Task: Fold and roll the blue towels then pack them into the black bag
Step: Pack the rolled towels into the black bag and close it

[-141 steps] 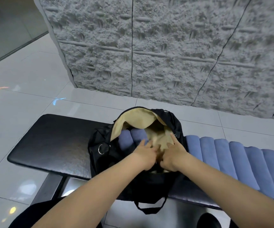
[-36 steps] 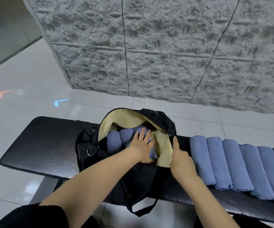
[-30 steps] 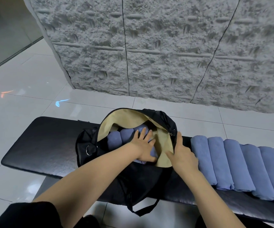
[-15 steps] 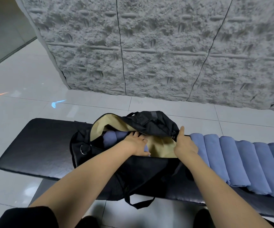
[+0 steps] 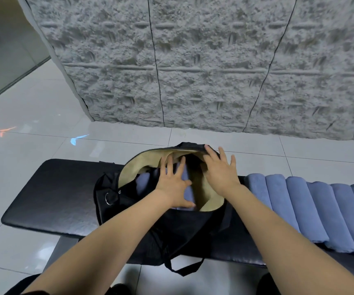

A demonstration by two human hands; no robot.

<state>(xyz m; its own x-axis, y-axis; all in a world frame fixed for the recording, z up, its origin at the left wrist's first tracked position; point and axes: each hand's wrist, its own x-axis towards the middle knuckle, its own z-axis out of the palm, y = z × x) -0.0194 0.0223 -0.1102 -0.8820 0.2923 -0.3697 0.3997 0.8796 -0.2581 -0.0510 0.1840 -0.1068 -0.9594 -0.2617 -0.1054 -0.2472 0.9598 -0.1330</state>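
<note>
A long bench [image 5: 50,194] with a smooth, faintly pebbled black cushion stands on glossy pale floor tiles [image 5: 33,116]. Behind it rises a wall [image 5: 193,60] of rough, pitted grey stone panels split by thin dark seams.

A soft black bag [image 5: 178,228] of limp woven fabric sits on the middle of the bench. Its mouth gapes wide, showing a matte tan lining [image 5: 142,165]. A small metal ring [image 5: 109,198] hangs at its left end, and a thin strap loop [image 5: 184,270] droops over the bench's front edge.

Inside the bag lie rolled blue towels [image 5: 143,184], plush and cylinder-shaped, packed side by side toward the left of the opening.

The person's left hand [image 5: 173,184] lies flat on these towels, fingers straight and spread, pressing down and gripping nothing. The right hand [image 5: 220,173] is just beside it but not touching it, also spread flat with straight fingers. Its palm is against the lining on the right side of the opening, and its fingertips reach the black far rim.

To the right of the bag, a row of rolled blue towels [image 5: 312,211] lies on the bench. These soft ribbed tubes touch one another and run off toward the right edge.
</note>
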